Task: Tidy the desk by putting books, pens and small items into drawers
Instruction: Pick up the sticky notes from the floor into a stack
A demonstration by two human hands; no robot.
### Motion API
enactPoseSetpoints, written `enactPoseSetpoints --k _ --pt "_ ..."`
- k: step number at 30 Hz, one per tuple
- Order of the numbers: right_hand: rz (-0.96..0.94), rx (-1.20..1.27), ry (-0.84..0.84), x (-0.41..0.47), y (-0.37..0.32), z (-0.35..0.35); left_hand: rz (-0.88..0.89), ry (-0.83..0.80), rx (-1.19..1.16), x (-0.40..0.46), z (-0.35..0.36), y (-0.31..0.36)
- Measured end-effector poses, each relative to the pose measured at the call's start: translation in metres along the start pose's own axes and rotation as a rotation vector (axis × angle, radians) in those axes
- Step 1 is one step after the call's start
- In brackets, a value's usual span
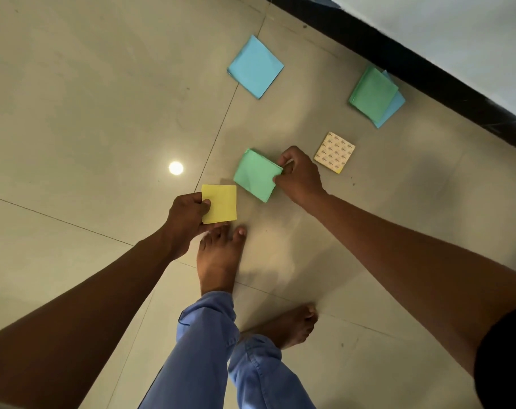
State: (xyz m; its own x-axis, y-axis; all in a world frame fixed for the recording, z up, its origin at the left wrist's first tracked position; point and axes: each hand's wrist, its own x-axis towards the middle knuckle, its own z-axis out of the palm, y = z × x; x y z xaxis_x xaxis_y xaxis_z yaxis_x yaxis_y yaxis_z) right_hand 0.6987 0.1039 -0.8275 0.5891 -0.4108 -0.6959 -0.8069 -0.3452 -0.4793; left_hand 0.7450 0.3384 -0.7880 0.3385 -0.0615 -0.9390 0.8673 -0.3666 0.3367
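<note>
Square pads of sticky notes lie scattered on a tiled floor. My left hand (186,215) grips a yellow pad (221,203) by its left edge, just above my bare foot. My right hand (298,175) pinches the right edge of a green pad (255,175), which is tilted and partly lifted. A blue pad (255,67) lies further away. A green pad stacked on a blue one (373,94) rests near the wall. A patterned cream pad (335,152) lies just right of my right hand.
The floor is beige glossy tile (88,113) with a ceiling light reflected in it (175,167). A black skirting strip (428,72) and a white wall run diagonally at top right. My two bare feet and blue trousers (209,335) are below the hands.
</note>
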Motion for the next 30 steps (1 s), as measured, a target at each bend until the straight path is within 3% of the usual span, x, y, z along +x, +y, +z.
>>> enactPoseSetpoints --k 5,8,11,14,24,30 --pt "-0.293 0.003 -0.057 -0.033 -0.011 -0.035 0.044 0.079 0.08 0.0 -0.002 0.012" --pt "-0.392 0.002 -0.16 -0.041 -0.015 -0.04 0.057 0.042 0.117 -0.002 0.006 0.021" --pt "-0.36 0.016 -0.211 -0.044 -0.024 -0.037 0.062 -0.088 0.147 -0.008 0.024 0.031" --pt "-0.31 0.058 -0.158 -0.04 -0.033 -0.029 0.095 -0.172 0.179 -0.013 0.044 0.038" --pt "-0.195 0.177 -0.025 -0.022 -0.038 -0.009 0.183 -0.162 0.155 0.001 0.063 0.032" --pt "-0.206 0.204 -0.055 -0.02 -0.033 -0.008 0.162 -0.194 0.076 0.006 0.057 0.028"
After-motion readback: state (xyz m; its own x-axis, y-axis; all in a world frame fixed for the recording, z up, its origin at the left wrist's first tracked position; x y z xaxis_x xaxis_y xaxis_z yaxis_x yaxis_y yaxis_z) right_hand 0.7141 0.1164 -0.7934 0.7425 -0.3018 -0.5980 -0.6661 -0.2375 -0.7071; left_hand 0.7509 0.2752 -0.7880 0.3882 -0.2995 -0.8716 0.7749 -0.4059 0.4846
